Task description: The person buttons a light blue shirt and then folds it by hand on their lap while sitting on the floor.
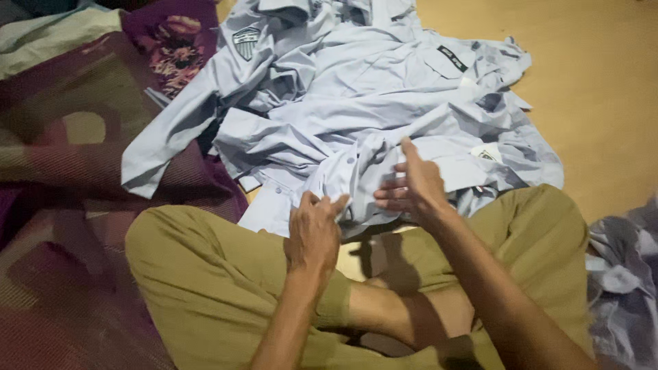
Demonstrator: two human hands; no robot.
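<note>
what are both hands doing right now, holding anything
Left hand: closed, pinching the near edge of the light blue shirt.
Right hand: open, fingers spread on the same shirt.

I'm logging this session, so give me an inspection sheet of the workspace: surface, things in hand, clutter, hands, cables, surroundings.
Surface: tan floor, with a maroon patterned mat on the left.
Things in hand: pale blue shirts heaped before the crossed legs; the front hem is lifted.
Clutter: crumpled grey-blue cloth at the right edge.
Hands: left hand pinches the shirt edge; right hand is open, fingers on the fabric.
Cables: nothing seen.
Surroundings: light cloth at top left.
</note>
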